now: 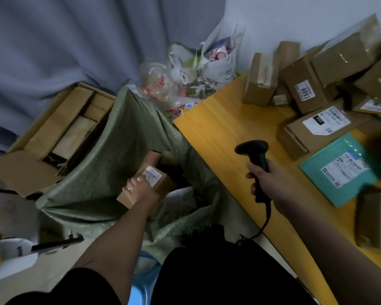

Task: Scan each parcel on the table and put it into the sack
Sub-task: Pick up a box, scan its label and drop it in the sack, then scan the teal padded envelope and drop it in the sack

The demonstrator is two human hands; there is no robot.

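Observation:
My left hand (pixel 141 188) grips a small brown cardboard parcel (pixel 161 179) with a white label, held over the open mouth of the green woven sack (pixel 119 139). Another box (pixel 155 158) lies deeper inside the sack. My right hand (pixel 271 181) holds a black handheld scanner (pixel 255 153) by its handle above the yellow table (pixel 220 128), its cable hanging off the edge. Several brown parcels (pixel 312 126) and a teal mailer (pixel 341 170) lie on the table to the right.
An open cardboard carton (pixel 59 126) with flattened boxes stands left of the sack. Plastic bags (pixel 207 67) pile up behind the table corner against the curtain. A blue stool (pixel 143 289) shows between my legs. A white bag (pixel 13 252) lies at lower left.

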